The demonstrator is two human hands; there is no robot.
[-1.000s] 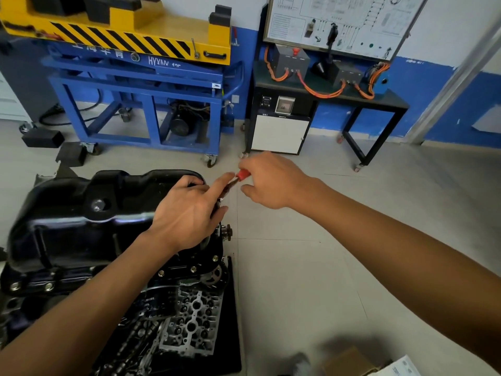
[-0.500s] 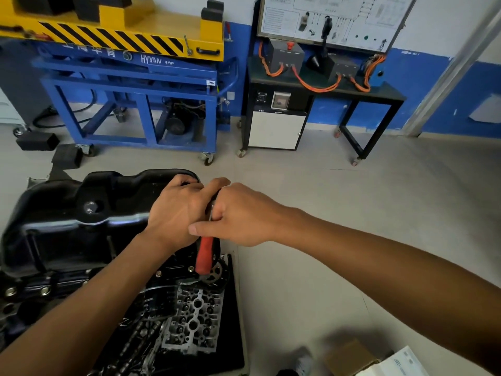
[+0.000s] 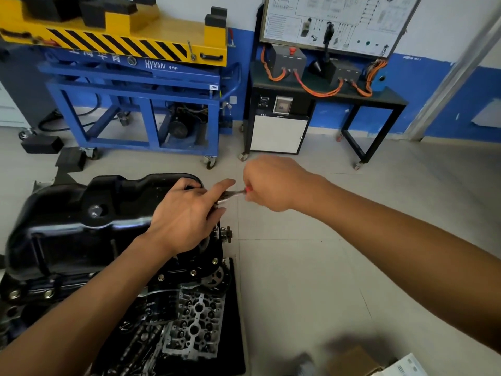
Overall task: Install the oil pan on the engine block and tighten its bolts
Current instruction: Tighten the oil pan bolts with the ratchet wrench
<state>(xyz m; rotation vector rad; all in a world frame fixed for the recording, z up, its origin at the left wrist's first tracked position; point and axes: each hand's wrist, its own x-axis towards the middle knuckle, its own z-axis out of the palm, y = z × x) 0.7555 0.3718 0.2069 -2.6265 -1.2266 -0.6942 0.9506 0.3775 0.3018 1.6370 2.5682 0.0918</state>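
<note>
Hands, two: left hand, right hand. Oil pan, one. Engine block, one. Red-handled wrench, one. Cylinder head, one. Black mat, one. Blue wheeled stand, one. Black tabletop, one. Wiring board, one. Black floor blocks, two. Cardboard box, one.

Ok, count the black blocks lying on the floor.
2: one block far left, a second block just right of it, nearer the oil pan. More may be hidden.

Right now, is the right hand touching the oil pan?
Apart. The head view shows the right hand gripping a tool out beside the oil pan, with bare floor visible between hand and pan.
</note>
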